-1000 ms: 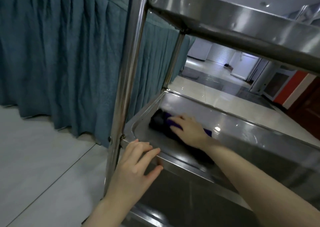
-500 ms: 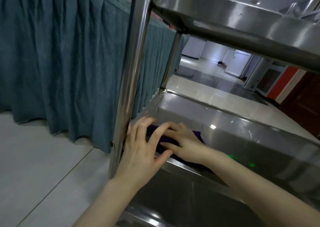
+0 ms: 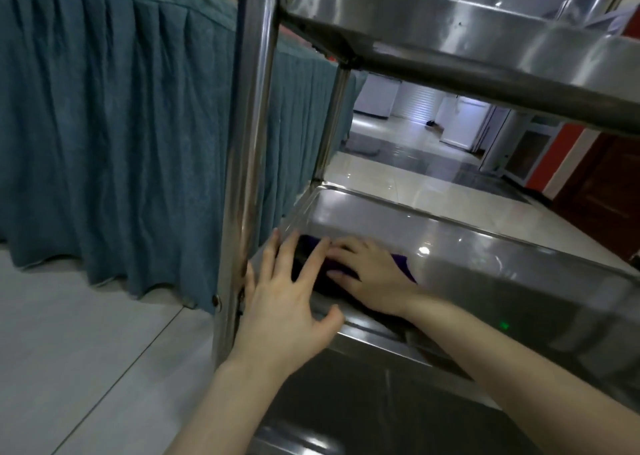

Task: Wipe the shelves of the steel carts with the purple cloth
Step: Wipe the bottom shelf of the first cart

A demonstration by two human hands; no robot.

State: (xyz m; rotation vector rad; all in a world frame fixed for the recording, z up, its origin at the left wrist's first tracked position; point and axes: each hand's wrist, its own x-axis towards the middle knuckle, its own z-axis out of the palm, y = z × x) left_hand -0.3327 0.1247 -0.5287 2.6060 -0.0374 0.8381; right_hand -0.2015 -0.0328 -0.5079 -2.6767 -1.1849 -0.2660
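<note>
The purple cloth [image 3: 402,264] lies on the middle shelf [image 3: 491,264] of the steel cart [image 3: 485,83], in the shelf's near left corner, just below the centre of view toward 6 o'clock. Both hands are on it.

The right hand [image 3: 372,279] comes in from 4 o'clock and lies palm down on the cloth. Its fingers are straight and point toward 9 o'clock, pressing the cloth flat against the steel rather than gripping it.

The left hand [image 3: 285,302] comes up from 7 o'clock. Its fingers are spread and straight, with the tips resting on the cloth's darker left part beside the right hand's fingertips. Its thumb sticks out toward 3 o'clock over the shelf's near rim. It does not grip anything either. Most of the cloth is covered by the two hands, so its fold and full outline are hard to make out; only a purple corner shows at 3 o'clock of the right hand.

The front post [image 3: 251,142] stands just at 9 o'clock of the left hand. The top shelf [image 3: 433,21] runs overhead from 12 to 2 o'clock, and the bottom shelf [image 3: 381,406] shows at 6 o'clock under the forearms. A teal table skirt [image 3: 121,125] hangs from 9 to 11 o'clock, down to the pale tiled floor [image 3: 69,350]. A small green light [image 3: 504,325] glints on the middle shelf's front edge at 4 o'clock.
</note>
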